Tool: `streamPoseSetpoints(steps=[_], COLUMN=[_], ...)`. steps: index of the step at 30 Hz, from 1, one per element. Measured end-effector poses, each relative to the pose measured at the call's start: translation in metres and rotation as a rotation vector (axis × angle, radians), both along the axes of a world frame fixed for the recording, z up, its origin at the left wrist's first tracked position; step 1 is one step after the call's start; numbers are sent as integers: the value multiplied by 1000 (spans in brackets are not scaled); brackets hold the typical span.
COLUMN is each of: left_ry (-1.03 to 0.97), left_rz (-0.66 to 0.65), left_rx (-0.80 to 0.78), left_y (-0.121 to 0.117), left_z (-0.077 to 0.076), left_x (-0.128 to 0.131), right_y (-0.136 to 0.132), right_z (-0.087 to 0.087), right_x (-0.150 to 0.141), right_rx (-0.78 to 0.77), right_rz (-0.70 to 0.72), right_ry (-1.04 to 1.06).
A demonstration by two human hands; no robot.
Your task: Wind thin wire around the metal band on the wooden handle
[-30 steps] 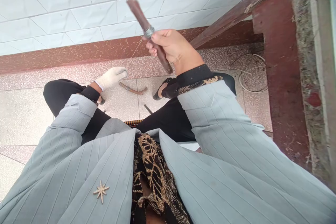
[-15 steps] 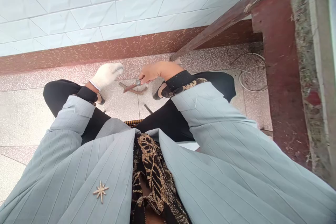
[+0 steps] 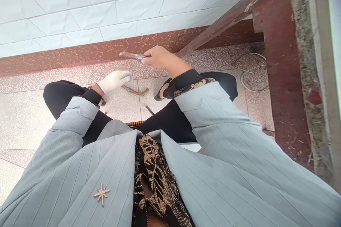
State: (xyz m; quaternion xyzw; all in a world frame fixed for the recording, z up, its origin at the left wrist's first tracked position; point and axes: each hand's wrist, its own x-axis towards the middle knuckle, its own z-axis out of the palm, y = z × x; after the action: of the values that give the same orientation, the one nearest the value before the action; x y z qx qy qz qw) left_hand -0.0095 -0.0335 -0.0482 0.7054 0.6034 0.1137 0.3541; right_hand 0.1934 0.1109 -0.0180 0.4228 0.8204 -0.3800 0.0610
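My right hand (image 3: 156, 56) is closed round the end of a brown stick (image 3: 130, 55) with silver wire wound about it. The stick points left, raised in front of the red skirting. My left hand (image 3: 115, 79), in a white glove with greyish fingertips, has its fingers curled together; whether anything is inside is hidden. Just below and right of the glove, a bent brown stick (image 3: 137, 92) lies on the floor, partly covered by the hand. A short dark rod (image 3: 150, 110) is on the floor nearer my body.
Ahead rises a white tiled wall (image 3: 93, 10) with a red skirting (image 3: 87, 51). To the right stand a slanting wooden brace (image 3: 221, 26) and a red wooden frame (image 3: 286, 78). A pale cable (image 3: 243, 81) lies coiled on the tiled floor (image 3: 23, 117) beside the frame.
My right hand has lifted the wire-wound stick up and away from the bent stick on the floor. My gloved left hand has moved slightly right and down.
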Motion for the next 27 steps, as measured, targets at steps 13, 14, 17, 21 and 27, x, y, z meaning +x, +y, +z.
streamPoseSetpoints(steps=[13,14,17,21,27], left_ry=[32,-21,-156,-215,-65], left_rz=[17,30,117,128,-70], left_rx=[-26,-34,-70,-88,-45], left_y=[1,1,-1,-2,-2], left_z=[-6,-7,-8,-2,0], left_x=[-16,-15,-10,0,9], right_y=[-15,-12,-9,-8,-11], right_z=[14,17,21,17,1], right_x=[-4,-1,5,2,-14], right_rx=[-556,-573,-507,-384,-33], right_rz=[522,519,281,-208,-107], right_ry=[-148,-84,245,495,55])
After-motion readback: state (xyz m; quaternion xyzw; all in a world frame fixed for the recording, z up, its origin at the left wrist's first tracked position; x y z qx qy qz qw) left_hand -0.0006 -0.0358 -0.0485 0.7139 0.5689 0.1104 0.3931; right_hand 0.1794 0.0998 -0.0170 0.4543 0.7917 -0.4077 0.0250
